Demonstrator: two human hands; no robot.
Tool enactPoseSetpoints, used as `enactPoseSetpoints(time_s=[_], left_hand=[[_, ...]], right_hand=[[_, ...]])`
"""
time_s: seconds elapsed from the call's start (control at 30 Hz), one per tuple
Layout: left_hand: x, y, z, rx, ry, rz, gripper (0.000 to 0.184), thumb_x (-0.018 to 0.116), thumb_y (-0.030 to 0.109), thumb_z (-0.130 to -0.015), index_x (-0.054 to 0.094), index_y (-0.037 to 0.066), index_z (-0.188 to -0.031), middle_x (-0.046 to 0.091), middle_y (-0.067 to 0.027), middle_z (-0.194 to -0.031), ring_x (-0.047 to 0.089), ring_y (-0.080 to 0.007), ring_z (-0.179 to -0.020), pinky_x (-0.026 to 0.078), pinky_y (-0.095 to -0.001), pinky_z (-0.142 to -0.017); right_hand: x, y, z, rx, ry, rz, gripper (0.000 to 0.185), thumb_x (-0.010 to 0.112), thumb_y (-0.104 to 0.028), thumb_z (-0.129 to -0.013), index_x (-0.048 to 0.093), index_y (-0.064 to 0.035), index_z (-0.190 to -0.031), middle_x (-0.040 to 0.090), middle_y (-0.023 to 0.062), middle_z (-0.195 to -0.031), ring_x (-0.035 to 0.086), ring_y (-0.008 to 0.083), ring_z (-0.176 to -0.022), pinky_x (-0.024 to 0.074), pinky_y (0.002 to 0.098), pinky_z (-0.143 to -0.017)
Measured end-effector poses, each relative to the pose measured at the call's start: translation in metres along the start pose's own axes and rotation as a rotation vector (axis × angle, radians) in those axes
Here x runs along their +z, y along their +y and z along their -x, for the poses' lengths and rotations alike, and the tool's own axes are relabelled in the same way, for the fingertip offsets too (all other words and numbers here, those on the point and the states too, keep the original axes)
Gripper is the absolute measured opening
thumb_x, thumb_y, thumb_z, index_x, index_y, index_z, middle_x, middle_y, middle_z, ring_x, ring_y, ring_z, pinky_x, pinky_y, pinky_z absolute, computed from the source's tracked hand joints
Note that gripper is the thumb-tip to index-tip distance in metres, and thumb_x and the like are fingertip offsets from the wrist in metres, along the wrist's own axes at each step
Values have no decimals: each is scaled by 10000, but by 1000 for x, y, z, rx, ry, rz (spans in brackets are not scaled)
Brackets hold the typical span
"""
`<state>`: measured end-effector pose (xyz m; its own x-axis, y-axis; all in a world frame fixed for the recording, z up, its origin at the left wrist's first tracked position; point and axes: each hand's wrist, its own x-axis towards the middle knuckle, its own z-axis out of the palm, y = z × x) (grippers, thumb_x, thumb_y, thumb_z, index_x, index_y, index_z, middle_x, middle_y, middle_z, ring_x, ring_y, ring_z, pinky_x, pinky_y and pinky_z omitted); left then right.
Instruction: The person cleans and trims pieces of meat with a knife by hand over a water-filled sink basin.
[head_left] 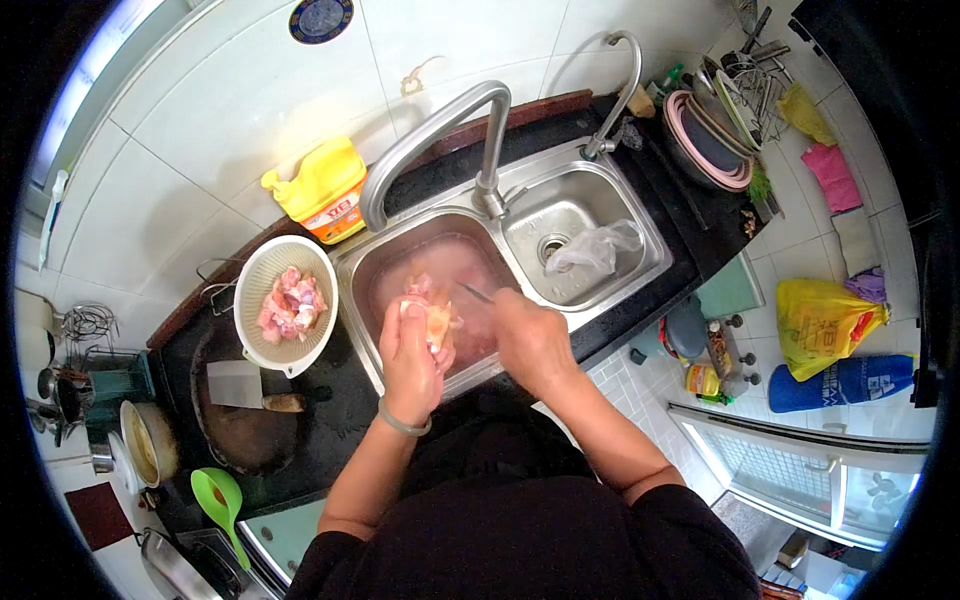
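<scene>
Over the left sink basin point(470, 222), which holds cloudy pinkish water, my left hand point(408, 365) is closed round a piece of raw meat point(438, 325) with pale yellowish skin. My right hand point(530, 340) grips a small knife point(476, 293); its thin blade points left toward the meat, and its handle is hidden in my fist. More meat shows dimly under the water. Left of the sink, a white colander point(246, 310) holds several pieces of raw pink meat point(292, 303).
A steel faucet point(488, 150) arches over the basin. In the right basin lies a clear plastic bag point(600, 248). A yellow jug point(322, 188) stands behind the sink. At left, a cleaver point(235, 385) rests on a round dark board point(225, 435), near a green ladle point(217, 495). Stacked basins point(708, 150) stand at right.
</scene>
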<state>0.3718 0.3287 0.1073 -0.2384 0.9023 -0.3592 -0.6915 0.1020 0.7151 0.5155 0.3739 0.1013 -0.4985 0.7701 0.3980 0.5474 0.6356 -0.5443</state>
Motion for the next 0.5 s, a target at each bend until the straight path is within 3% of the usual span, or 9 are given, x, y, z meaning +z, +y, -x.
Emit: enactPoseSetpoints(time_s=[0.07, 0.17, 0.33, 0.4, 0.47, 0.5], left_hand=[[6, 2, 3, 98, 34, -62, 137, 378, 217, -976, 452, 109, -935, 480, -4, -702, 347, -47, -475, 258, -184, -383], [5, -3, 1, 258, 124, -259, 137, 378, 207, -974, 454, 98, -942, 467, 7, -683, 358, -45, -481, 277, -189, -383], [-7, -8, -2, 473, 139, -481, 140, 365, 190, -970, 454, 83, -951, 447, 18, -677, 369, -34, -498, 303, -183, -402], [-8, -8, 0, 519, 143, -516, 139, 363, 182, -968, 454, 78, -950, 444, 20, -681, 372, -33, -505, 312, -183, -416], [-15, -9, -4, 727, 172, -821, 149, 374, 165, -959, 464, 47, -948, 464, -6, -726, 408, -63, -576, 362, -206, -511], [-14, -8, -2, 725, 168, -821, 149, 374, 165, -959, 464, 47, -948, 464, -6, -726, 408, -63, -576, 362, -206, -511]], right_hand=[[-8, -5, -4, -7, 66, -57, 104, 552, 8, -736, 521, -52, -815, 544, 140, -659, 572, 339, -586, 449, 430, -501], [-10, -30, -5, -104, 58, -92, 90, 552, 5, -732, 505, -51, -785, 542, 145, -651, 575, 345, -596, 450, 436, -503], [-9, -19, -7, 55, -22, -50, 112, 545, 16, -718, 520, -48, -806, 548, 146, -666, 575, 348, -595, 453, 433, -500], [-8, -22, -4, -41, 54, -11, 119, 540, 17, -714, 532, -60, -804, 557, 139, -677, 577, 343, -599, 453, 432, -501], [-6, -21, -4, -53, 33, -4, 129, 538, 20, -711, 542, -71, -803, 563, 133, -684, 580, 335, -602, 455, 430, -506], [-5, -21, -3, -30, -14, -10, 137, 538, 22, -708, 548, -77, -803, 566, 129, -688, 582, 330, -604, 457, 428, -511]])
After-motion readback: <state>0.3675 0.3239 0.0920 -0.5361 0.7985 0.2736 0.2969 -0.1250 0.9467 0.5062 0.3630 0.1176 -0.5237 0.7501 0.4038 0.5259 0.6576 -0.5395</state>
